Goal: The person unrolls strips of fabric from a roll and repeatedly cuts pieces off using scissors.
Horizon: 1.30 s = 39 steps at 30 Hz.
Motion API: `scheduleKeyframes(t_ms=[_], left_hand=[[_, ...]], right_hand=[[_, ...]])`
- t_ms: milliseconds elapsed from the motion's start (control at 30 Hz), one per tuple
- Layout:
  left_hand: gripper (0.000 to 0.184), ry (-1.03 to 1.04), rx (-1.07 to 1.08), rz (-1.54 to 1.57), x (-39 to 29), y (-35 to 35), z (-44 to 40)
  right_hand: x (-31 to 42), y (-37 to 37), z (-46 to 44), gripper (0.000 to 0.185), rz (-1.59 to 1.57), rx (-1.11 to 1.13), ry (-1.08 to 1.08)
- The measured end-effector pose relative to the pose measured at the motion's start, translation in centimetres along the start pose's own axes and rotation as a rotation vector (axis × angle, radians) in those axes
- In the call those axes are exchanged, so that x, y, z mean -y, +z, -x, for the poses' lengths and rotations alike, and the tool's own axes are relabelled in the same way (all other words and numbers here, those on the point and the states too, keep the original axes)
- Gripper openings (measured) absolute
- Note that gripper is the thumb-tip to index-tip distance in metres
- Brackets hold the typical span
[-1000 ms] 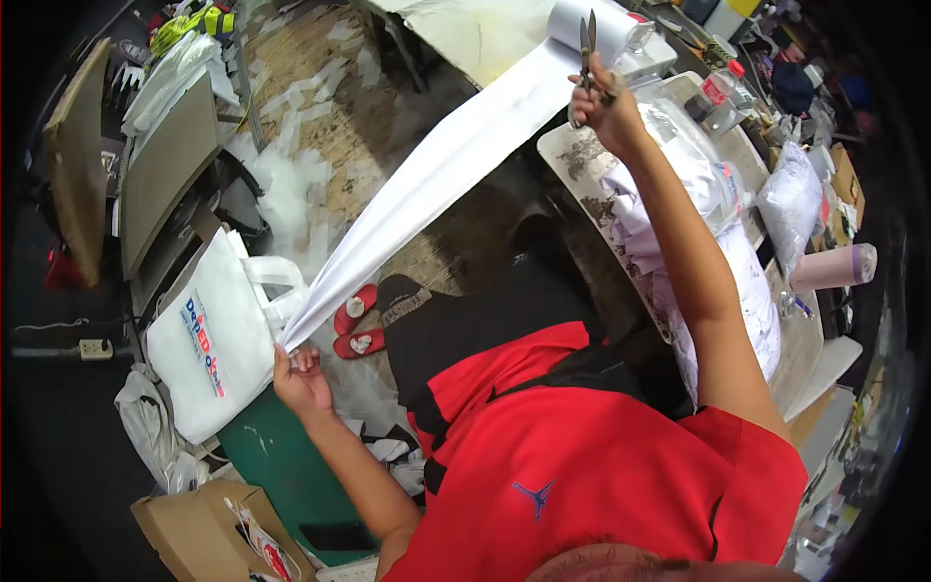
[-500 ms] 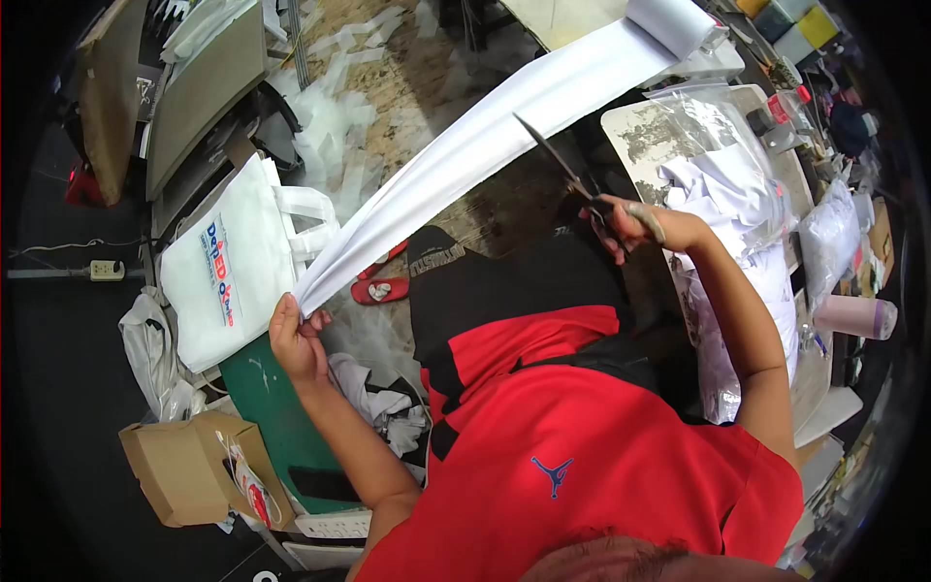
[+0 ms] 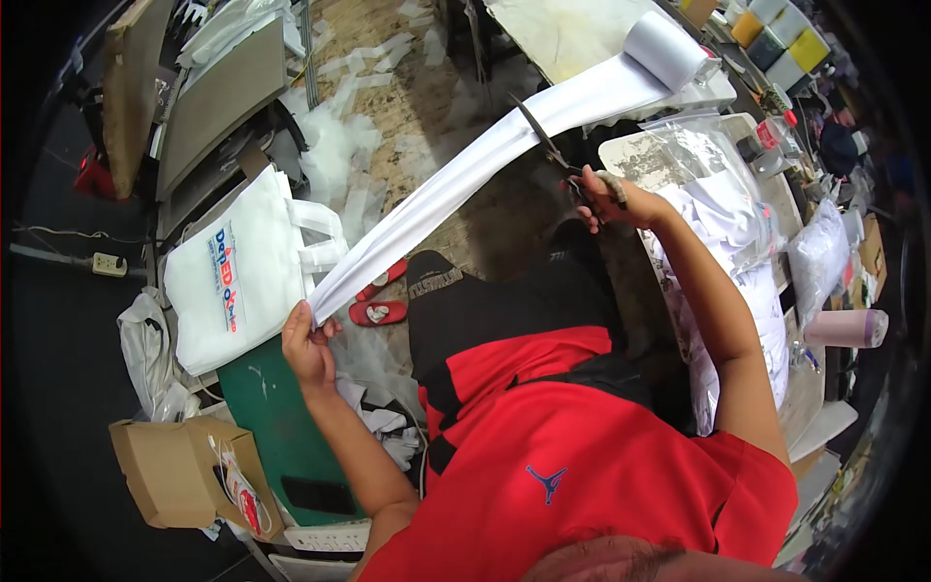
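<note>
A long strip of white fabric (image 3: 436, 184) stretches diagonally from a roll (image 3: 666, 50) at the upper right down to my left hand. My left hand (image 3: 308, 349) pinches the strip's gathered end between thumb and fingers. In my right hand (image 3: 611, 202) is a pair of scissors (image 3: 545, 138), with fingers wrapped around the handles. The scissors' blades point up and left, and they overlap the strip a short way below the roll. Whether the fabric lies between the blades I cannot tell.
White tote bags (image 3: 228, 276) lie on a green surface (image 3: 267, 407) at left, near an open cardboard box (image 3: 165, 475) and a dark phone (image 3: 318, 495). At right, a worn table (image 3: 630, 155) holds bagged white fabric (image 3: 718, 213). Red slippers (image 3: 378, 312) and scraps (image 3: 339, 145) lie on the floor.
My right hand and the scissors have shifted slightly left and up, the blades now crossing the strip. My left hand sits slightly lower and to the right, still pinching the fabric end.
</note>
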<state>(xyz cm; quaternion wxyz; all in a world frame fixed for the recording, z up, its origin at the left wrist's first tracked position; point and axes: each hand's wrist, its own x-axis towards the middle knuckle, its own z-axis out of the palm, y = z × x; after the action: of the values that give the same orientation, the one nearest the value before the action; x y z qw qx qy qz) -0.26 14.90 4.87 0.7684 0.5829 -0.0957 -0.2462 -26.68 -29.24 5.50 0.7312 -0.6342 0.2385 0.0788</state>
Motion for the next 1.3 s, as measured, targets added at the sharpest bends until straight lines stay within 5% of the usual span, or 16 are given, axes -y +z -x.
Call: scheduleKeyframes(t_ms=[200, 400, 500, 533, 567, 633, 767, 1000, 1200, 1267, 1300], left_hand=[[0.031, -0.162, 0.123, -0.183, 1.3, -1.4, 0.2], [0.034, -0.220, 0.472, -1.132, 9.9, -3.4, -1.8], [0.042, -0.338, 0.610, -1.328, 12.9, 0.3, -4.5], [0.052, 0.021, 0.522, -1.219, 13.3, 2.9, -5.0], [0.060, -0.111, 0.533, -1.050, 10.3, 8.4, -5.4], [0.054, 0.004, 0.525, -0.443, 10.5, 15.7, -7.1], [0.063, 0.252, 0.498, -0.164, 12.0, 27.8, -12.3], [0.069, 0.089, 0.757, 0.113, 11.7, 35.4, -14.2], [0.092, -0.125, 0.608, 0.136, 10.7, 36.8, -14.0], [0.093, -0.120, 0.800, 0.200, 10.1, 36.1, -14.0], [0.095, -0.078, 0.646, 0.166, 9.3, 37.1, -12.2]], right_hand=[[0.8, -0.8, -0.8, 0.073, 0.061, -0.037, -0.130], [1.6, -1.2, 0.7, 0.068, 0.086, -0.089, -0.216], [2.0, -1.4, 1.6, 0.061, 0.096, -0.098, -0.254], [2.1, -1.5, 1.7, 0.061, 0.101, -0.096, -0.263], [1.9, -1.7, 1.7, 0.060, 0.088, -0.086, -0.285], [1.0, -1.9, 1.5, 0.057, 0.055, -0.083, -0.329], [0.9, -1.7, 2.1, 0.046, 0.082, -0.079, -0.314], [0.5, -2.9, 2.8, 0.039, 0.009, -0.098, -0.369], [0.0, -3.4, 2.2, 0.037, -0.074, 0.004, -0.354], [0.3, -3.1, 2.6, 0.039, -0.047, -0.020, -0.358], [0.5, -3.0, 2.8, 0.043, -0.071, -0.004, -0.338]])
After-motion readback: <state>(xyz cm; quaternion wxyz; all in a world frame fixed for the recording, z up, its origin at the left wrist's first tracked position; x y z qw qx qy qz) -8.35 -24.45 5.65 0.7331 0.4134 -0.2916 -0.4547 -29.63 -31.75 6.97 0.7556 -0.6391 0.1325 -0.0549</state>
